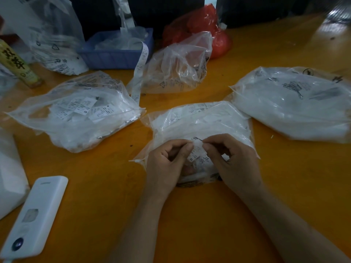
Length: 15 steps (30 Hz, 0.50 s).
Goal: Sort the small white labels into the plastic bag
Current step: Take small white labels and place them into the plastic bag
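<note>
A clear plastic bag [201, 122] full of small white labels lies on the orange table [209, 215] just in front of me. Both hands are over its near end. My left hand [167, 164] and my right hand [231, 162] each pinch one side of a small bunch of white labels [197, 150] between thumb and forefinger, holding it just above the bag. One label in the bunch shows a printed size mark. Whether the bag's mouth is open under my hands is hidden.
Other clear bags of labels lie at left [76, 114], right [292, 103] and centre back [176, 67]. A blue tray [114, 56] with a label strip [138, 73] hanging out, a red bag [207, 29], a yellow bottle [17, 65] and a white device [36, 215] surround them.
</note>
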{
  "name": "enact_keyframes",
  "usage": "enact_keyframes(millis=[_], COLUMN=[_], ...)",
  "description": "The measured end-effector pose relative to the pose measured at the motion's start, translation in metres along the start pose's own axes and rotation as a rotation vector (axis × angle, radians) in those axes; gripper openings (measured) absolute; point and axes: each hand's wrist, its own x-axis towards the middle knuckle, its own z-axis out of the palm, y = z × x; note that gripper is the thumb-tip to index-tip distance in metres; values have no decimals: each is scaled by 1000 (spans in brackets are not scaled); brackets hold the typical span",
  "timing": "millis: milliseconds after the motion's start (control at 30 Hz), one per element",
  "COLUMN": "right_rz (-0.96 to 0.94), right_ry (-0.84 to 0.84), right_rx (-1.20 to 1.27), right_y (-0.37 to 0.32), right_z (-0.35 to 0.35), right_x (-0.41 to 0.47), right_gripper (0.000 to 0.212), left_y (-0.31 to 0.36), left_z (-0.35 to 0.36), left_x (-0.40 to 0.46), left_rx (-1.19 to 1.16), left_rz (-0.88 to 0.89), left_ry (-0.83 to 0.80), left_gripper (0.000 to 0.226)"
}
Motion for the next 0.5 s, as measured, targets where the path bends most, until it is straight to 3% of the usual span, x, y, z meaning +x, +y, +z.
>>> enact_keyframes(millis=[200, 400, 500], right_rz=[-40, 161, 190], right_ry=[-135, 22, 21], right_rx=[-25, 67, 94], right_y=[0, 4, 3], right_z=[2, -1, -2], right_x=[0, 1, 3], right_gripper=[11, 14, 11], left_y=[0, 0, -1], left_z=[-1, -2, 0], left_x=[1, 1, 1], left_rx=[51, -8, -27], left_rz=[54, -15, -21], left_ry=[-40, -55, -55], left_gripper=[14, 24, 19])
